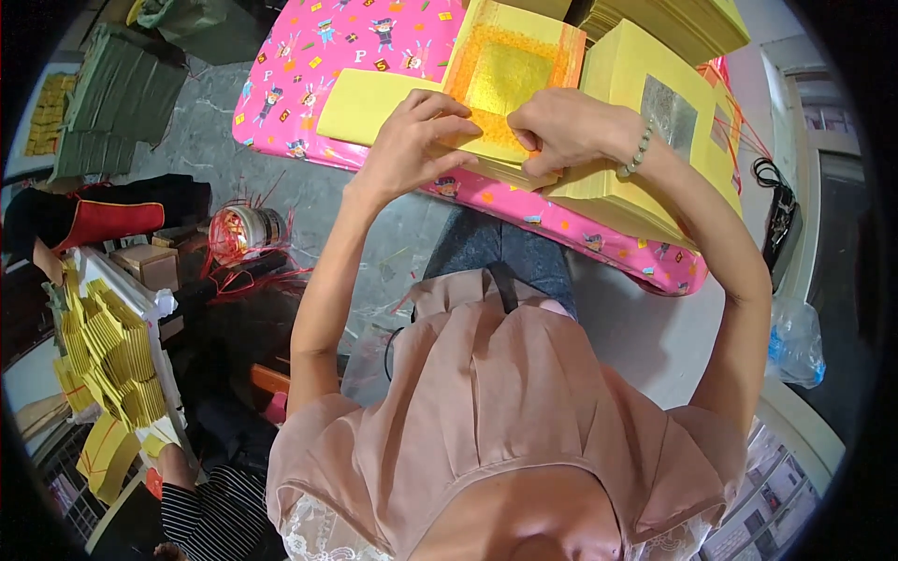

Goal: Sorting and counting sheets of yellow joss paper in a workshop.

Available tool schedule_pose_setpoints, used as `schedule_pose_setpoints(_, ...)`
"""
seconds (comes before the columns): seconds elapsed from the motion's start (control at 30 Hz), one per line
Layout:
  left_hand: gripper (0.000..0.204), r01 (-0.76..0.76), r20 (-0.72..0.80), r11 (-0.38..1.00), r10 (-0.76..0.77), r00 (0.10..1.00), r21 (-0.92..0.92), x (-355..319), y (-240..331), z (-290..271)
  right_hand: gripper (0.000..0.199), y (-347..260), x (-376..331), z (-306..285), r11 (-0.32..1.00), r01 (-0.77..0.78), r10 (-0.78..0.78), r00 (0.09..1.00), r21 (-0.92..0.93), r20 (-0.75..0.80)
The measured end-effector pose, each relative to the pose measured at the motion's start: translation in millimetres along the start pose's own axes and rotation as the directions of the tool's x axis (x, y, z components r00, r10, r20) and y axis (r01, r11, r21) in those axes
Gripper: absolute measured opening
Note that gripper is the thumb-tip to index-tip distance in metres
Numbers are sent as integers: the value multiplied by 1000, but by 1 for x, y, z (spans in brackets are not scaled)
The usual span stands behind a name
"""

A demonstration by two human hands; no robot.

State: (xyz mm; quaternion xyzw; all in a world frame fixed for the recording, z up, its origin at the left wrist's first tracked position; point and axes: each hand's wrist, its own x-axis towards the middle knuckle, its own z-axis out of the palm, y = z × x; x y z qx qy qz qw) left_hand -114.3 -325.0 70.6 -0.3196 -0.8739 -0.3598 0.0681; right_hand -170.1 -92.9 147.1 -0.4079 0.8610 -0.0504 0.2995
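Note:
A stack of yellow joss paper [513,79], its top sheet bearing an orange border and a gold foil square, lies on the pink-covered table in front of me. My left hand [416,140] is at its near left corner, fingers bent over the top and thumb at the near edge. At the near right corner my right hand [572,133], with a bead bracelet on the wrist, is closed, thumb and forefinger pinching the paper's edge. How many sheets are pinched is hidden. Plain yellow paper [365,105] lies beside and partly under my left hand.
Thick yellow paper stacks with silver patches [669,112] stand to the right. The pink patterned table cover [309,56] reaches left. Lower left, another person's striped sleeve [220,510] is near folded yellow paper [112,346]. A tub with red strings [245,232] stands on the floor.

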Motion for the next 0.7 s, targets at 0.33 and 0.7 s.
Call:
schedule_pose_setpoints(0.33, 28, 18, -46, 999, -20, 999, -41, 1, -2, 2, 27, 4, 2, 3, 1000, 20, -20, 1000, -3, -18)
schedule_pose_setpoints(0.7, 24, 104, -65, 990, -110, 992, -93, 0, -1, 6, 27, 3, 2, 0, 1000, 31, -31, 999, -4, 11)
